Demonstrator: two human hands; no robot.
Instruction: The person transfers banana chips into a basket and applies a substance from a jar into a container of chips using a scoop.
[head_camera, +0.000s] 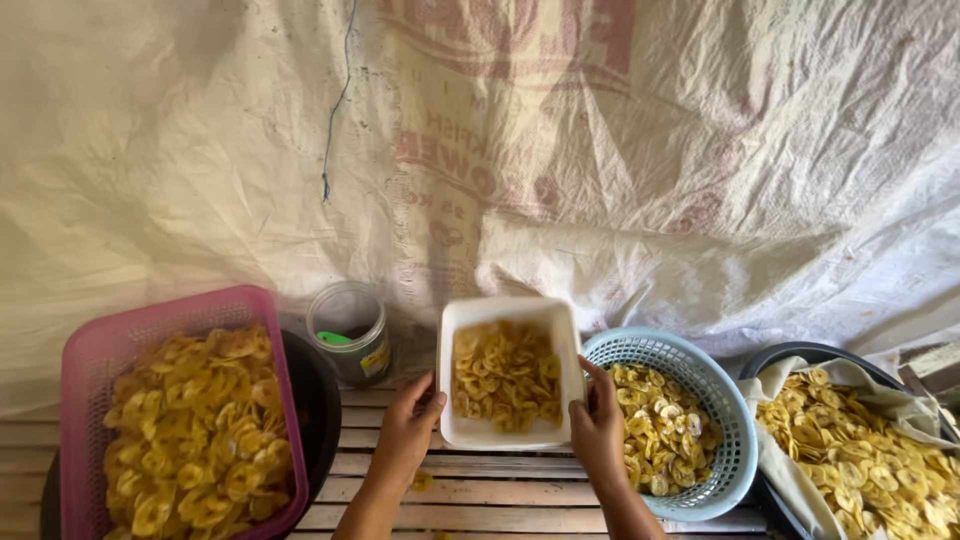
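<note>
Banana chips (503, 375) fill the white tub (506, 311) roughly halfway; it sits on the slatted bench (480, 492) between the clear jar (350, 330) and the blue basket (700, 440). Your left hand (408, 428) grips the tub's near left corner, and your right hand (597, 425) clasps its right edge, fingers curled over the rim. The pink basket (100, 350) is heaped, the blue basket about half full, and the cloth-lined basin (860, 450) holds plenty, so judging by that, much remains.
</note>
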